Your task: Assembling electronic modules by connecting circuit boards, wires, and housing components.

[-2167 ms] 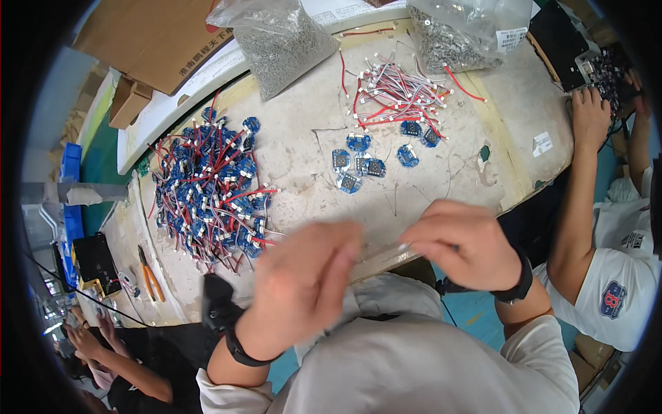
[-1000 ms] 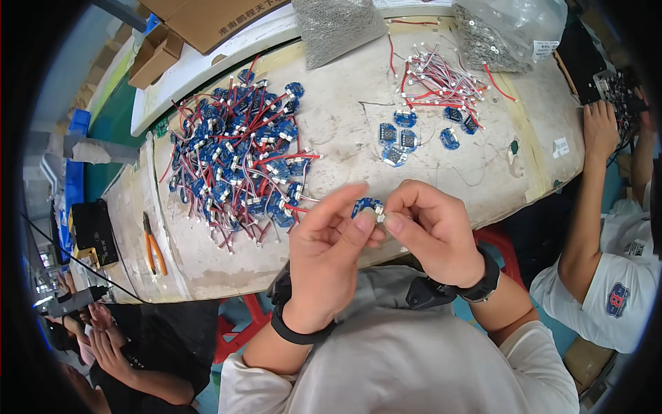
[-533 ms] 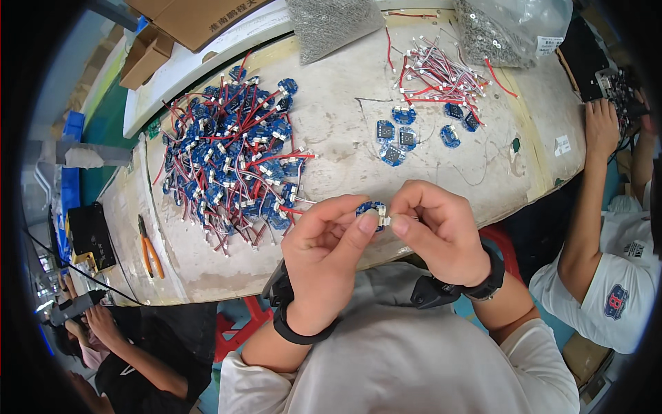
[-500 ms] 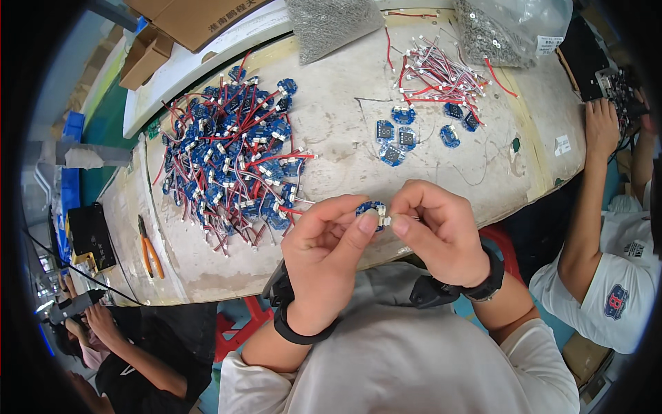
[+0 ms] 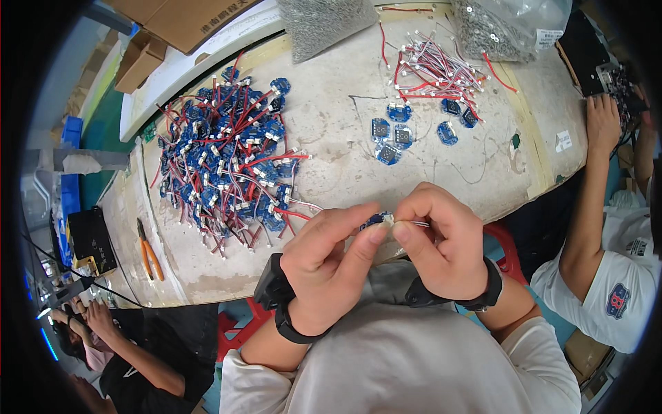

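Observation:
Over the table's near edge, my left hand [image 5: 334, 252] pinches a small round blue circuit board [image 5: 376, 219] between thumb and fingers. My right hand [image 5: 445, 238] is closed on a thin wire lead [image 5: 420, 223], its tips meeting the board's edge at a white connector. Whether the plug sits fully in the socket is hidden by my fingertips. Left of my hands lies a large heap of blue boards with red and white leads [image 5: 227, 159]. Several loose blue boards [image 5: 387, 153] without leads lie beyond my hands.
A pile of red and white leads [image 5: 441, 69] lies at the far side, beside bags of small metal parts [image 5: 327, 27] [image 5: 500, 31]. Orange-handled pliers [image 5: 149, 252] rest at left. Cardboard boxes [image 5: 186, 21] stand far left. Co-workers' arms [image 5: 593, 172] [image 5: 138, 348] are on both sides.
Both hands have turned slightly, tilting the board so it now shows more edge-on. My right fingertips have closed in against its connector. The view has shifted a little.

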The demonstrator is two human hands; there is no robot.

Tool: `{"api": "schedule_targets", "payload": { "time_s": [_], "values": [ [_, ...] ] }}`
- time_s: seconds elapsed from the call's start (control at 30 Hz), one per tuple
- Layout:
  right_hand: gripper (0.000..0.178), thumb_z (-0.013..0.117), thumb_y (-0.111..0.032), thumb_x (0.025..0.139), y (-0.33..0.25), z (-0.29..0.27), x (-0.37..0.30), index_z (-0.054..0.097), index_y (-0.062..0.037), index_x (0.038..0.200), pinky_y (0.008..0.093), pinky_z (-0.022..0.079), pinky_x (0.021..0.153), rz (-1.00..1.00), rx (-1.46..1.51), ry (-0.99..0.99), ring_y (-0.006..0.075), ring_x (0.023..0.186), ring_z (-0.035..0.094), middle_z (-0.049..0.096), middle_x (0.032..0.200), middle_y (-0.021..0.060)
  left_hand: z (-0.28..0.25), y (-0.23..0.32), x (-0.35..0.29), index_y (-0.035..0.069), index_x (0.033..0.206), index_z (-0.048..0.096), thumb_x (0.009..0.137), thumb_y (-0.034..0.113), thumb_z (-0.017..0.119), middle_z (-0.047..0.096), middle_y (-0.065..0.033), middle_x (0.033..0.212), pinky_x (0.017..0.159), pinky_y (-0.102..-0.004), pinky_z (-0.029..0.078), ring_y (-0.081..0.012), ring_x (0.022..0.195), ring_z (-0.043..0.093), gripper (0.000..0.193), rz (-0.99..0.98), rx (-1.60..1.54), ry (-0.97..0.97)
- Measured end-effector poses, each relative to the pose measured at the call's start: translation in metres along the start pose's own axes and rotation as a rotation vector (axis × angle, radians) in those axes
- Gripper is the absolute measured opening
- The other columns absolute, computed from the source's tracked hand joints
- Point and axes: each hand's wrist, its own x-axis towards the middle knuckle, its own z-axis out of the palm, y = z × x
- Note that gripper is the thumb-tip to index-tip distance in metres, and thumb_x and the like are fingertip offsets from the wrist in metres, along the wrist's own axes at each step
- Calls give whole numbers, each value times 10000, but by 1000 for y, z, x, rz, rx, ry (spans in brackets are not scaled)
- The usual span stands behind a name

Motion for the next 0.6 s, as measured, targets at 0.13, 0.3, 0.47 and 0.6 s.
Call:
{"api": "schedule_targets", "payload": {
  "time_s": [0.13, 0.3, 0.47, 0.6],
  "values": [
    [39, 533, 21, 752, 1, 2, -3, 511, -9, 762, 230, 330, 456, -43, -35, 27, 109, 533, 422, 472, 678, 59, 1, 2, -1, 9, 890, 620, 719, 42, 656, 608, -68, 733, 451, -189, 343, -71, 556, 493, 178, -5, -49, 15],
    [55, 528, 40, 738, -2, 5, -8, 511, -7, 760, 227, 347, 467, -22, -22, 30, 126, 540, 437, 469, 670, 71, 1, 2, -1, 12, 883, 620, 713, 43, 660, 604, -66, 725, 442, -192, 334, -65, 541, 482, 178, 73, 1, -8],
    [28, 540, 7, 775, 2, 5, -7, 513, 6, 780, 213, 368, 504, 37, 160, 12, 90, 568, 447, 489, 675, 41, 1, 1, -2, -20, 934, 596, 768, 10, 603, 614, -65, 774, 555, -177, 429, -72, 634, 547, 169, -168, -351, -45],
    [59, 547, -36, 808, 4, 5, -3, 515, 13, 797, 200, 377, 535, 171, 501, -20, 56, 596, 445, 501, 700, 8, 2, 6, 0, -49, 984, 557, 778, -21, 579, 607, -80, 814, 656, -197, 465, -81, 715, 564, 209, -316, -650, -40]
  ]
}}
